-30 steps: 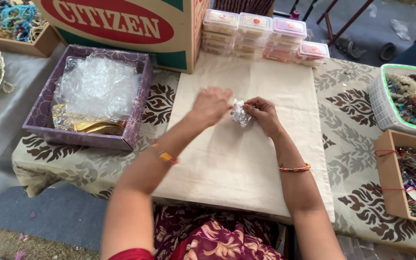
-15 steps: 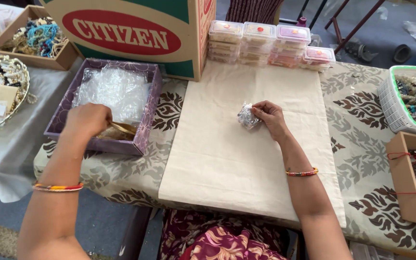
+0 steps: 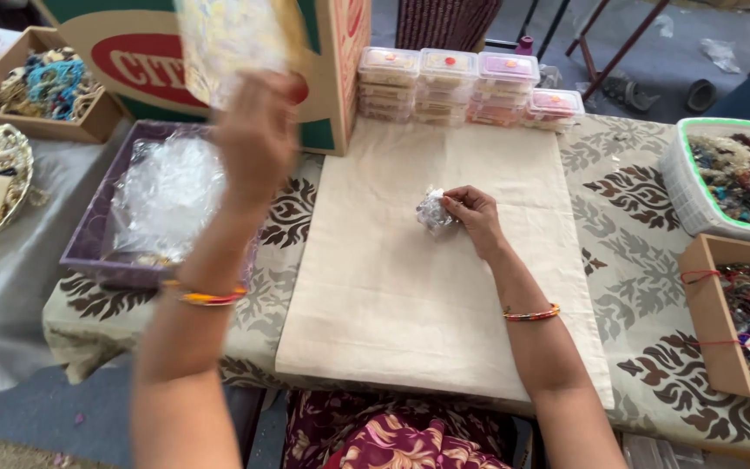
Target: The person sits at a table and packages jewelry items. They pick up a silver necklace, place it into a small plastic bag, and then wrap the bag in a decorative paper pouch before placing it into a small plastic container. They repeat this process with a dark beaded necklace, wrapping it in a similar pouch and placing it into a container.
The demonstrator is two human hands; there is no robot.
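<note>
crinkly foil packet (image 3: 432, 210), flat patterned card (image 3: 232, 39), hands

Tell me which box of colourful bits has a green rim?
The white basket at the far right edge. The brown cardboard boxes beside it and at top left have plain rims.

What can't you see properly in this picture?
- Head view: the sheet in the left hand is blurred by motion and cut off by the top edge.
- The crinkly bundle under the right hand: too small to tell what is wrapped inside.
- The purple box: clear plastic and the left arm hide its contents.
- The clear boxes: contents too small.
</note>
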